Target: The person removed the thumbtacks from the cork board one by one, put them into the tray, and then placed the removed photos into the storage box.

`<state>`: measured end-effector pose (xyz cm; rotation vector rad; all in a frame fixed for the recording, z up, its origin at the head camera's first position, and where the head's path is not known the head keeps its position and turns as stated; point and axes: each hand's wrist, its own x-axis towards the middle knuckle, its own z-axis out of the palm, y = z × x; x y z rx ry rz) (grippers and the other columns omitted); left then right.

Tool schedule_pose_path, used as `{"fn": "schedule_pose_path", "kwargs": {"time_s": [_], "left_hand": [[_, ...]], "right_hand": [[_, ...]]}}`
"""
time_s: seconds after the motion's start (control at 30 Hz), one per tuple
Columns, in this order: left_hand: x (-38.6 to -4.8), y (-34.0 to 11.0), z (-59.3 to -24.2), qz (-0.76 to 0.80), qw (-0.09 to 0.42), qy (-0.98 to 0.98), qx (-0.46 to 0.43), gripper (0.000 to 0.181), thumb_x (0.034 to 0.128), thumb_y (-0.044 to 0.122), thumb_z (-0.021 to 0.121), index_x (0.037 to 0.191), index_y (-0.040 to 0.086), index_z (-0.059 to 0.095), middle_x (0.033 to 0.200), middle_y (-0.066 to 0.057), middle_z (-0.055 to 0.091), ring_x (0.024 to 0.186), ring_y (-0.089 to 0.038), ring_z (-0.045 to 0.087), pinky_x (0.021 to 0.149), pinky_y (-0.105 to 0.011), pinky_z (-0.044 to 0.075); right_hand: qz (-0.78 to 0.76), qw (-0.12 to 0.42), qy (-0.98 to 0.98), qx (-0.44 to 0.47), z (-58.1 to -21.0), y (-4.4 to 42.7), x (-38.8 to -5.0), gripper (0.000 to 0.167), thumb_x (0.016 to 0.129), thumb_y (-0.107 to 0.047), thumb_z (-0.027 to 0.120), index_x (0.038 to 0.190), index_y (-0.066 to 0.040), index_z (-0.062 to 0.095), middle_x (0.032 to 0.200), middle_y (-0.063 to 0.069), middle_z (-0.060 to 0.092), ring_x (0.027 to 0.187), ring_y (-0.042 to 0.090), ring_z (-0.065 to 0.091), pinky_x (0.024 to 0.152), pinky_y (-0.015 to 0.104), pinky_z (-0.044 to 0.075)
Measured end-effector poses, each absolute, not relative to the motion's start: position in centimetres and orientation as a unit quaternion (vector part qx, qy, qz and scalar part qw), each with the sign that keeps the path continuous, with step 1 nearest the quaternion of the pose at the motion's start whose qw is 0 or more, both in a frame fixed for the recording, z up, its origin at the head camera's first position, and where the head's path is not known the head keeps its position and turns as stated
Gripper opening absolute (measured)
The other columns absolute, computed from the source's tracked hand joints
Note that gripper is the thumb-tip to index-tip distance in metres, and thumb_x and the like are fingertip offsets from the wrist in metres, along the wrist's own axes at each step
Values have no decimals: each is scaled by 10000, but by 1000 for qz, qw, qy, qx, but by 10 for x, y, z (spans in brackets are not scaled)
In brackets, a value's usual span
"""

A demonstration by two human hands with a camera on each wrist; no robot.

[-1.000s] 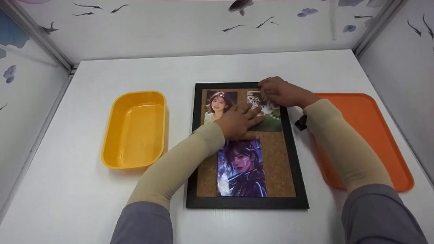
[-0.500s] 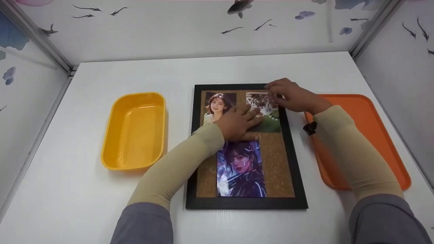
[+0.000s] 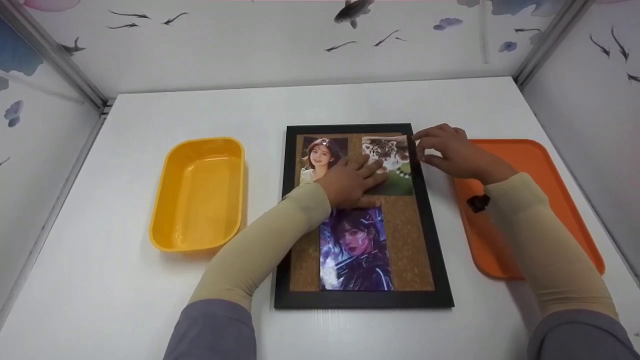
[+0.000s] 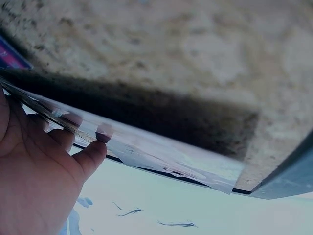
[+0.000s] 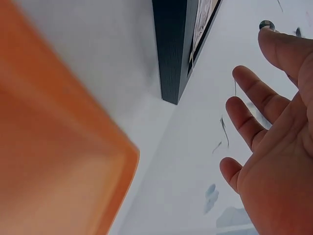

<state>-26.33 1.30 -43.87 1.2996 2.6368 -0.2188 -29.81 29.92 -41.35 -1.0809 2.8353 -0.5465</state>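
Note:
A cork board [image 3: 411, 240] in a black frame [image 3: 365, 299] lies flat, bearing three pictures. My left hand [image 3: 350, 182] rests spread over the middle, touching the tiger picture [image 3: 397, 186] and partly covering the portrait [image 3: 320, 152]. Below it is the purple portrait [image 3: 356, 250]. In the left wrist view, my left hand [image 4: 44, 161] presses the glossy picture sheet [image 4: 161, 154]. My right hand [image 3: 457, 152] is by the frame's upper right edge, its fingers loosely bent. A small dark shiny round bit [image 5: 266, 24] shows at a digit's tip; whether it is held is unclear.
A yellow tub [image 3: 197, 195] stands left of the board. The orange tray [image 3: 495, 235] lies to the right, partly under the right forearm. Walls with painted fish [image 3: 352, 12] enclose the white table [image 3: 100, 280].
My right hand has moved from the tiger picture's upper right corner, rightward past the frame's edge. That corner is now uncovered. My left hand stays in place.

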Motion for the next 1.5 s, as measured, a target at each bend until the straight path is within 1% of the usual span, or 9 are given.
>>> {"fn": "schedule_pose_path", "kwargs": {"time_s": [0.13, 0.3, 0.67, 0.83, 0.93, 1.1, 1.27, 1.43, 1.5], "left_hand": [[-262, 13, -440, -71, 101, 889, 441, 743, 1008, 647, 282, 1612, 259, 91, 1668, -30, 43, 1512, -317, 52, 1175, -550, 160], [-263, 12, -440, -62, 107, 889, 440, 733, 1014, 631, 296, 1612, 255, 99, 1669, -32, 47, 1514, -311, 47, 1175, -557, 157], [-264, 12, -439, -65, 105, 889, 441, 739, 1011, 637, 294, 1612, 247, 113, 1668, -46, 51, 1512, -326, 47, 1171, -567, 157], [-264, 12, -439, -66, 107, 890, 438, 745, 1008, 645, 290, 1612, 249, 106, 1668, -44, 44, 1512, -327, 40, 1171, -568, 156], [-264, 12, -438, -70, 107, 891, 435, 746, 1006, 648, 288, 1612, 252, 105, 1668, -41, 41, 1512, -325, 37, 1174, -559, 156], [-263, 12, -438, -78, 112, 890, 436, 753, 1004, 654, 277, 1612, 251, 89, 1668, -42, 24, 1513, -324, 27, 1178, -551, 145], [-264, 12, -438, -72, 112, 890, 436, 744, 1009, 643, 286, 1612, 251, 98, 1668, -41, 37, 1514, -319, 34, 1179, -551, 143], [-264, 12, -438, -73, 110, 890, 436, 734, 1013, 637, 283, 1612, 256, 99, 1669, -29, 38, 1515, -306, 34, 1181, -546, 141], [-264, 12, -437, -75, 109, 890, 436, 736, 1012, 639, 283, 1612, 254, 100, 1669, -29, 40, 1515, -307, 36, 1181, -546, 142]], "right_hand": [[-184, 24, 920, -345, -412, 312, -288, 96, 946, -33, 655, 940, -128, 643, 1388, 156, 525, 1260, 382, 397, 948, 658, 237], [-188, 15, 921, -342, -412, 327, -277, 135, 928, 3, 664, 928, -129, 635, 1371, 174, 534, 1255, 402, 399, 919, 661, 252], [-192, 5, 923, -334, -408, 352, -259, 197, 894, 66, 661, 923, -128, 647, 1371, 178, 537, 1228, 389, 420, 913, 593, 297], [-188, -13, 917, -350, -408, 363, -252, 230, 868, 91, 679, 905, -131, 632, 1345, 206, 545, 1199, 418, 439, 912, 621, 316], [-190, -22, 915, -356, -408, 369, -248, 245, 855, 96, 694, 902, -134, 623, 1311, 222, 555, 1211, 447, 439, 930, 672, 302], [-195, -27, 916, -350, -410, 380, -239, 258, 841, 100, 712, 899, -132, 615, 1295, 225, 560, 1192, 461, 453, 926, 706, 277], [-206, -27, 919, -337, -414, 391, -231, 293, 827, 126, 711, 885, -142, 607, 1288, 221, 562, 1174, 461, 451, 917, 676, 288], [-218, -14, 928, -303, -416, 401, -224, 320, 828, 143, 705, 874, -160, 610, 1317, 192, 556, 1214, 423, 439, 910, 601, 341], [-225, -5, 930, -290, -415, 404, -221, 319, 833, 147, 696, 874, -159, 617, 1330, 188, 549, 1233, 411, 429, 912, 589, 354]]}}
